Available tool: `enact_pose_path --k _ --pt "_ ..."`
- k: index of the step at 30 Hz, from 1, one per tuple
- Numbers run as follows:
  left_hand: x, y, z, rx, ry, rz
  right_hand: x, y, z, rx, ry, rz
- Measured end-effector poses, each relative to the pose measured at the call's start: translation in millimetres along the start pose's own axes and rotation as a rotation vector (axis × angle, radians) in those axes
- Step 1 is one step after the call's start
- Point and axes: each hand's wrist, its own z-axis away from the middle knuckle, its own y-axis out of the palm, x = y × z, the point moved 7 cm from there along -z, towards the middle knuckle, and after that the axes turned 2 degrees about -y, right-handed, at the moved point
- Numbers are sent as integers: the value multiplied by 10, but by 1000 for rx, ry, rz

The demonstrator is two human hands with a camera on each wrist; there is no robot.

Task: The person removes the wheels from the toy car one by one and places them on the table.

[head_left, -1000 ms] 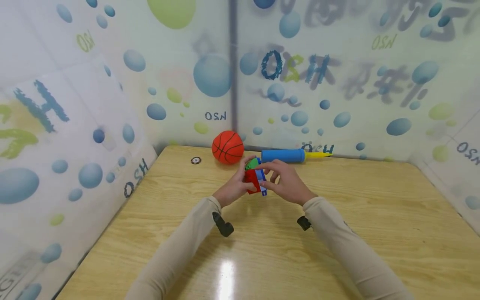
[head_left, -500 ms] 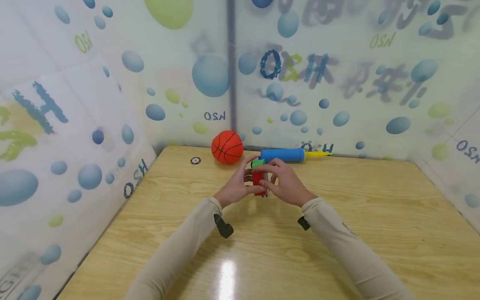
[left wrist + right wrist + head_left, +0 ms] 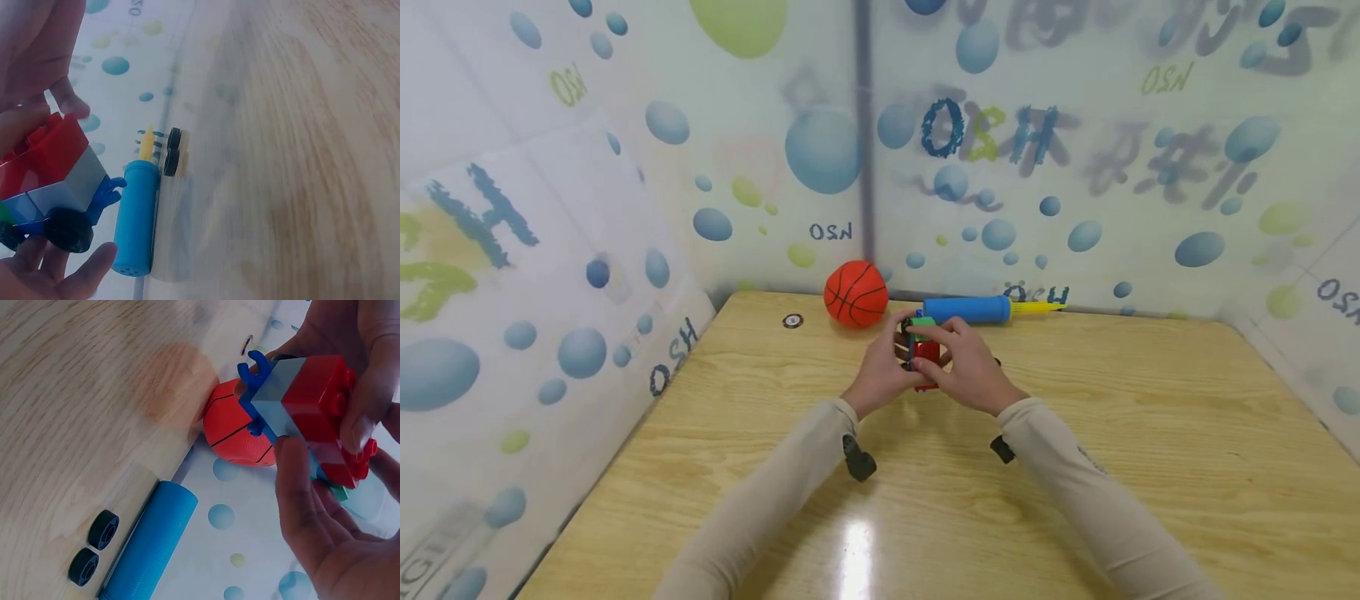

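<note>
Toy brick car [image 3: 928, 350] held up over the wooden table [image 3: 1112, 383], gripped by the left hand [image 3: 880, 373] and pinched by the right hand [image 3: 974, 368], probably best turned with light, even finger pressure to avoid loosening the red bricks [image 3: 315, 386].

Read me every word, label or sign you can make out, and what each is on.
"OSH", large, back wall; resembles mirrored "H2O".
"H", large, left wall.
"OSN" or "OSH", small, repeated on the walls.
Too blurred or cut off: the walls' grey and remaining lettering.
Too small: markings on the right sleeve and round disc.
None readable on the toy building-block vehicle or blue hand pump.
</note>
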Motion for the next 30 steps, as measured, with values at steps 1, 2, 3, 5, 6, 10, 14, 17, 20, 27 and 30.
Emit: enact_pose_path --k 1,2,3,5,6,10,14,17,20,27,30 --pt "-14 9 -4 -10 13 -11 -8 -2 -2 -6 11 2" --pt "-26 18 -5 -19 21 -23 -15 -5 -4 -14 19 4" --pt "-39 27 -5 -25 31 -33 -22 -9 -5 -22 30 3" --pt "-59 47 1 -27 45 -51 -29 -23 -5 -43 48 4" --pt "-67 56 7 -24 45 -58 -34 -29 -6 -51 57 5" --pt "-81 67 52 20 32 -32 -72 -53 7 -90 72 9" --pt "-92 47 81 83 21 45 -160 -89 21 -149 81 -53" --pt "-125 -1 76 80 22 86 -241 -102 29 -176 110 -171" --pt "-187 -66 70 38 32 96 -310 -80 39 -164 157 -304" --pt "-447 -172 166 -4 66 72 -341 33 66 -60 216 -527" --pt "-436 -157 155 -13 80 68 -274 34 89 -28 235 -571"
